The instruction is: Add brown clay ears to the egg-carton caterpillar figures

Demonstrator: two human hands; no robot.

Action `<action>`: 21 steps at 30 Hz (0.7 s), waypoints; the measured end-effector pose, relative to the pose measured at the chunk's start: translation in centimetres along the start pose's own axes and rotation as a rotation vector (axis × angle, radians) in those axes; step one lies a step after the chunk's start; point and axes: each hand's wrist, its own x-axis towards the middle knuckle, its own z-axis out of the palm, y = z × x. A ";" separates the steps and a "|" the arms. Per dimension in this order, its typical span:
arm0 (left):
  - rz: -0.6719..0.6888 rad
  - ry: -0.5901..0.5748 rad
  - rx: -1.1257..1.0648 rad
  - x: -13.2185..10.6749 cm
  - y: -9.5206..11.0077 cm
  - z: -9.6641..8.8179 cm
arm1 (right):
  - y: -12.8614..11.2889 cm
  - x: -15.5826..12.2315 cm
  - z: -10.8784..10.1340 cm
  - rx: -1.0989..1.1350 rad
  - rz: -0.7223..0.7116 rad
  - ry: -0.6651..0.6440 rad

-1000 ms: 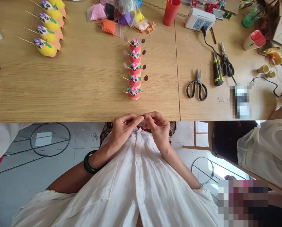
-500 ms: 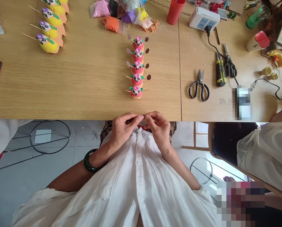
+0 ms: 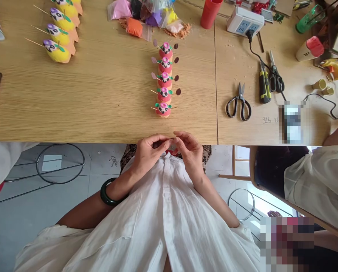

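My left hand (image 3: 150, 152) is closed, thumb and fingertips pinched together, just in front of the table edge. Beside it, my right hand (image 3: 190, 155) pinches too, its index finger a little raised. Whatever lies between the fingertips is too small and covered to make out. Beyond the hands stands a row of small red clay figures (image 3: 165, 79) with white faces, pink rings on top and green side pieces. Most carry dark purple ovals (image 3: 176, 78) on toothpicks at their sides; the nearest figure (image 3: 163, 109) has bare toothpicks on both sides.
Yellow clay figures (image 3: 58, 51) with toothpicks stand at the left. Bags of coloured clay (image 3: 134, 27) and a red cup (image 3: 211, 13) lie farther back. On the right are black-handled scissors (image 3: 239, 102), a utility knife (image 3: 264, 85) and a power strip (image 3: 245, 23). People sit at both sides.
The fingertips have drawn slightly apart, and the right index finger has lifted. A dark bit visible at the left fingers earlier is now hidden. The figures have not moved.
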 end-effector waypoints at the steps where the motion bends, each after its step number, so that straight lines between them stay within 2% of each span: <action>1: 0.021 0.000 0.036 0.0 0.2 0.0 | 0.0 0.0 0.0 -0.017 -0.019 -0.003; 5: 0.013 0.005 0.023 0.1 0.6 -0.1 | -0.6 0.0 0.0 -0.042 -0.112 0.044; 10: -0.096 -0.115 -0.139 0.1 0.4 0.2 | -0.6 0.2 0.1 -0.029 -0.084 0.038; 15: -0.041 -0.068 -0.057 0.1 0.2 0.3 | -0.2 0.2 -0.1 -0.028 0.002 0.032; 21: -0.028 -0.100 0.024 0.1 0.4 -0.2 | -0.8 0.1 -0.2 -0.068 -0.079 0.011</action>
